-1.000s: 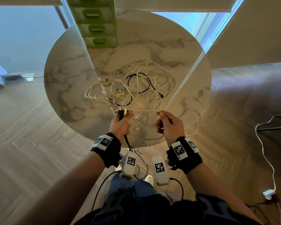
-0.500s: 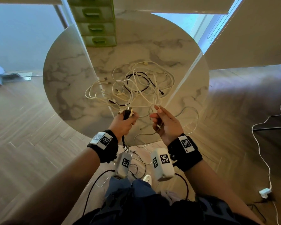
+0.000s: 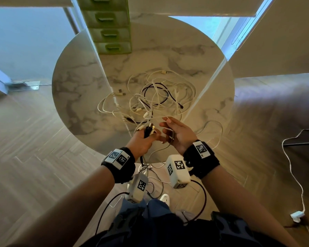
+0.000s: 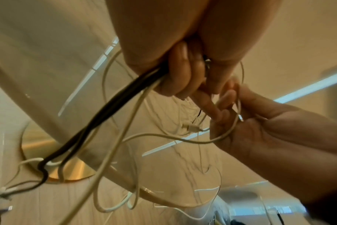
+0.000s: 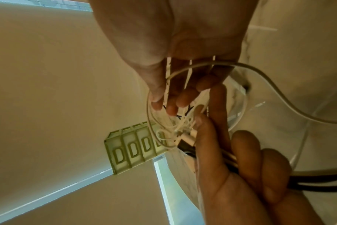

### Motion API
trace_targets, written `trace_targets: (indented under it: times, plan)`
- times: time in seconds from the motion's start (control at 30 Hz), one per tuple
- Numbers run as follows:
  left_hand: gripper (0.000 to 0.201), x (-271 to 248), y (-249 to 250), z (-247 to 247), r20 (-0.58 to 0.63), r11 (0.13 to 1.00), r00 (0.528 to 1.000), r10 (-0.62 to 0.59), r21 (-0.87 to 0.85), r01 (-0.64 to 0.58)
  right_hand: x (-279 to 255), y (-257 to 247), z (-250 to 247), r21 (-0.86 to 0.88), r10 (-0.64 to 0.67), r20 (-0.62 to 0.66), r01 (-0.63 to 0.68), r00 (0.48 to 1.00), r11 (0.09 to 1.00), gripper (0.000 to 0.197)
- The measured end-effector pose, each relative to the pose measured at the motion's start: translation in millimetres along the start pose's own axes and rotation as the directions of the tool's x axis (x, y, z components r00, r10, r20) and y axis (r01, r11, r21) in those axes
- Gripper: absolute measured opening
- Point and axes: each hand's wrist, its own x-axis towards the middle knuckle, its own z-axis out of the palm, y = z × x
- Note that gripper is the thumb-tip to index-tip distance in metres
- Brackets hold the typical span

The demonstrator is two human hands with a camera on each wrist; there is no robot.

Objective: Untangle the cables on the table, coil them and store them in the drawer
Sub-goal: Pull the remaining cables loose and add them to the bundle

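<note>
1. Cables [image 3: 161, 97] — mostly white, with one black lead looped through them — lie in a loose tangle on the round marble tabletop [image 3: 75, 90], towards its near side; several strands run off the near edge up into the hands and down towards the floor.
2. Left hand [image 3: 141, 141] has its fingers [image 4: 180, 71] curled round a bundle of connector ends, black and white together, with the cords trailing below the fist.
3. Right hand [image 3: 178, 134] is turned palm up beside it, fingers loosely spread; a white cable [image 5: 202, 65] lies across the palm, apparently held under the thumb, though the exact hold is hard to read.
4. Green drawer unit [image 3: 109, 31] stands at the far side of the tabletop, its drawers closed.
5. Judging by this, the untangling step is in hand — ends gathered, nothing coiled or stored yet.
6. Next move likely calls for drawing one cable free of the heap while the left hand keeps the collected ends, pulling gently so loops do not tighten into knots.
</note>
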Motion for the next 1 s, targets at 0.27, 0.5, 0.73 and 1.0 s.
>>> trace_targets:
  times: [0.27, 0.5, 0.73, 1.0]
  plan:
    - [0.015, 16.7, -0.8, -18.2, -0.181, 0.989, 0.982, -0.061, -0.147, 0.035, -34.1, -2.6, -51.8, -0.396, 0.045, 0.023, -0.032, 0.999, 0.918, 0.027]
    - [0.017, 0.0, -9.1, -26.6, -0.129, 0.998, 0.99, 0.054, 0.049, -0.048, -79.2, 14.7, -122.7, -0.544, 0.079, -0.07, -0.104, 0.994, 0.832, 0.018]
    - [0.024, -35.5, -25.5, -21.1, -0.19, 0.888, 0.975, 0.116, 0.461, -0.015, -65.2, 59.2, -152.5, -0.908, 0.075, -0.156, -0.173, 0.985, 0.383, 0.025]
    - [0.026, -69.4, -12.7, -12.3, -0.037, 0.94, 0.996, -0.079, 0.33, 0.087, -50.2, 85.0, -141.8, -0.996, 0.228, 0.002, 0.021, 0.974, -0.081, 0.021]
